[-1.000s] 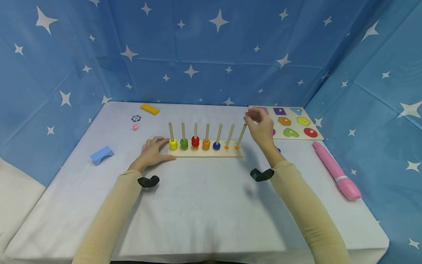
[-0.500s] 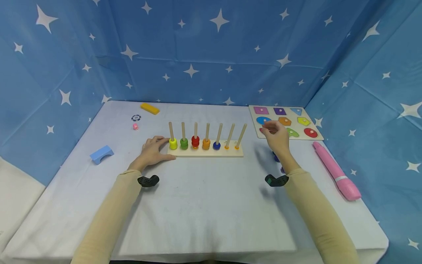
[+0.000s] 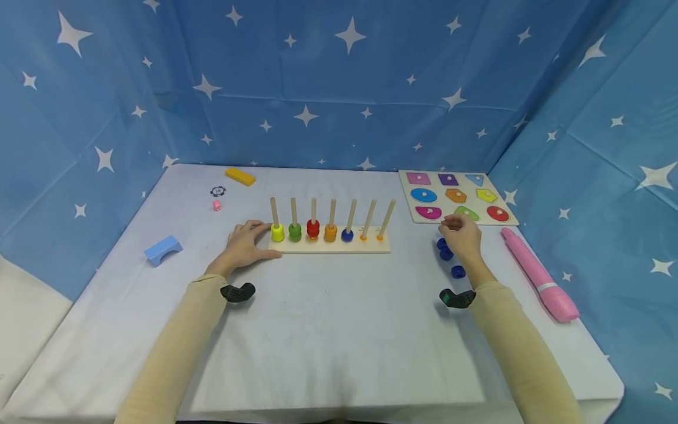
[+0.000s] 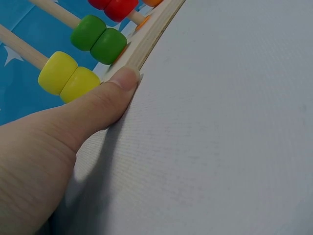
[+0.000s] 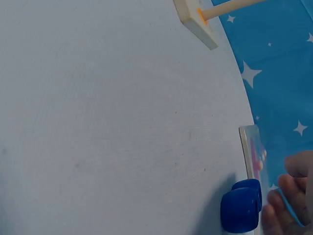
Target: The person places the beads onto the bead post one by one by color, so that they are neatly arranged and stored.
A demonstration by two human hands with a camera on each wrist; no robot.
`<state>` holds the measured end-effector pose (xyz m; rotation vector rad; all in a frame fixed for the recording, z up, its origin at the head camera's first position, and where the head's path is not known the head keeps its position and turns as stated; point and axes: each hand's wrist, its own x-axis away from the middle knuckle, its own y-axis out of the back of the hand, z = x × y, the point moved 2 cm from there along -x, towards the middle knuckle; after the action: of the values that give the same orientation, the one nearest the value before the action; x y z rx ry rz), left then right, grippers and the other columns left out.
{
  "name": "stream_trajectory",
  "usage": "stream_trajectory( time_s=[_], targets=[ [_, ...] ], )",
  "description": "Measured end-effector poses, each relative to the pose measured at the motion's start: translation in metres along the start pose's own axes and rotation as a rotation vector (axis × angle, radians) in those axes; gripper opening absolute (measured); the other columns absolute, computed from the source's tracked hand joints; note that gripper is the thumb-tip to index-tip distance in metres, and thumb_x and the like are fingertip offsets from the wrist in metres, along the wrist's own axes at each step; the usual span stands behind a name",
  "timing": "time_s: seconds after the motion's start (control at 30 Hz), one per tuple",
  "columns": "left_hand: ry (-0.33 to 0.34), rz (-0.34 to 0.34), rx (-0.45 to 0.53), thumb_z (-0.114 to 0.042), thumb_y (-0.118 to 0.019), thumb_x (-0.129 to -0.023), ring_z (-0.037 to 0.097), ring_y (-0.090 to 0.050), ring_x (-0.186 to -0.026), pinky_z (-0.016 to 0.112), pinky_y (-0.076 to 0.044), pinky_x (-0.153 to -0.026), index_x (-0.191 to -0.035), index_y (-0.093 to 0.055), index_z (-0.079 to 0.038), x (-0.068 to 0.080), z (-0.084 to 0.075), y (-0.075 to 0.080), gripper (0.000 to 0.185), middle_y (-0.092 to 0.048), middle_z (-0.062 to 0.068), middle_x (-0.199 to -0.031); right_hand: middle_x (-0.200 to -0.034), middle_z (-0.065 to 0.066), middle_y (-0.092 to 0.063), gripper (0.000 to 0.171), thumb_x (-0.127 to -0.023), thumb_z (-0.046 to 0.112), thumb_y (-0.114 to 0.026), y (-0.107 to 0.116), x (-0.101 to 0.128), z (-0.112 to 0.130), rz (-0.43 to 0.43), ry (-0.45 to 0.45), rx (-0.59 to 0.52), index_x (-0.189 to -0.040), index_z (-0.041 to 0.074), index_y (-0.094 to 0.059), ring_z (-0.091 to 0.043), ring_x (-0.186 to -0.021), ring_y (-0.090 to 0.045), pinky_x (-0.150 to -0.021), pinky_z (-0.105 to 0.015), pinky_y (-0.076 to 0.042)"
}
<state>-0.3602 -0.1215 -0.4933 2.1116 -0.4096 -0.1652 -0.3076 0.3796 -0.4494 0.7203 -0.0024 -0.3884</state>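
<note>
A wooden peg board (image 3: 331, 246) with seven upright pegs stands mid-table; yellow (image 3: 278, 232), green, red, orange and blue beads sit on the left five pegs. My left hand (image 3: 248, 240) lies flat at its left end. The thumb (image 4: 115, 93) presses the base's corner (image 4: 146, 41) beside the yellow beads (image 4: 66, 76). My right hand (image 3: 459, 232) hovers low, fingers loosely curled, over loose blue beads (image 3: 445, 250) right of the board. Its fingertips (image 5: 286, 205) sit just beside two blue beads (image 5: 242, 208) and hold nothing. Another blue bead (image 3: 458, 271) lies nearer me.
A shape puzzle board (image 3: 410, 200) lies at the back right, and a long pink object (image 3: 535, 274) lies along the right edge. At left are a blue arch block (image 3: 163, 248), a yellow block (image 3: 241, 175), a dark chip (image 3: 218, 191) and a small pink piece (image 3: 216, 205).
My right hand moved from the top of the rightmost peg, right and down to the loose blue beads. The left hand stayed put.
</note>
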Motion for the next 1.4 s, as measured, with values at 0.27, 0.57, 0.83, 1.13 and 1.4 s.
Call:
stream_trajectory(
  time_s=[0.27, 0.57, 0.83, 1.13, 1.4],
  targets=[
    [-0.003, -0.001, 0.002, -0.057, -0.074, -0.072, 0.038, -0.027, -0.123, 0.055, -0.024, -0.098, -0.146, -0.037, -0.012, 0.001, 0.001, 0.001, 0.094, -0.029, 0.017, -0.145, -0.118, -0.021, -0.056, 0.042, -0.092, 0.025, -0.060, 0.000, 0.008, -0.011, 0.129, -0.037, 0.108, -0.123, -0.003, -0.051, -0.036, -0.110, -0.051, -0.093, -0.046, -0.043],
    [0.000, -0.006, 0.004, -0.059, -0.073, -0.072, 0.037, -0.027, -0.124, 0.055, -0.024, -0.099, -0.145, -0.037, -0.013, 0.001, 0.004, 0.000, 0.094, -0.029, 0.016, -0.146, -0.111, -0.023, -0.056, 0.039, -0.090, 0.017, -0.062, -0.005, 0.011, -0.009, 0.135, 0.004, 0.192, -0.120, -0.005, -0.052, -0.036, -0.104, -0.051, -0.091, -0.047, -0.042],
    [0.007, -0.002, 0.014, -0.056, -0.074, -0.072, 0.038, -0.026, -0.124, 0.054, -0.023, -0.098, -0.145, -0.037, -0.013, 0.002, 0.005, -0.002, 0.093, -0.028, 0.016, -0.146, -0.110, -0.023, -0.055, 0.039, -0.088, 0.014, -0.061, -0.007, 0.014, -0.010, 0.148, 0.014, 0.217, -0.120, -0.006, -0.052, -0.036, -0.101, -0.049, -0.089, -0.048, -0.043],
    [0.001, -0.003, -0.008, -0.056, -0.073, -0.072, 0.037, -0.026, -0.124, 0.054, -0.023, -0.099, -0.146, -0.037, -0.014, 0.001, 0.002, -0.003, 0.092, -0.028, 0.015, -0.147, -0.110, -0.021, -0.056, 0.038, -0.087, 0.010, -0.058, -0.007, 0.009, -0.003, 0.085, 0.070, 0.161, -0.122, -0.003, -0.053, -0.037, -0.104, -0.052, -0.090, -0.049, -0.043],
    [-0.005, -0.007, -0.004, -0.057, -0.074, -0.071, 0.038, -0.026, -0.124, 0.054, -0.023, -0.099, -0.146, -0.037, -0.013, 0.000, 0.001, -0.002, 0.094, -0.027, 0.016, -0.146, -0.119, -0.019, -0.057, 0.039, -0.094, 0.019, -0.058, -0.009, 0.004, 0.034, 0.053, 0.168, 0.000, -0.127, -0.001, -0.051, -0.034, -0.113, -0.053, -0.094, -0.045, -0.043]
  ],
)
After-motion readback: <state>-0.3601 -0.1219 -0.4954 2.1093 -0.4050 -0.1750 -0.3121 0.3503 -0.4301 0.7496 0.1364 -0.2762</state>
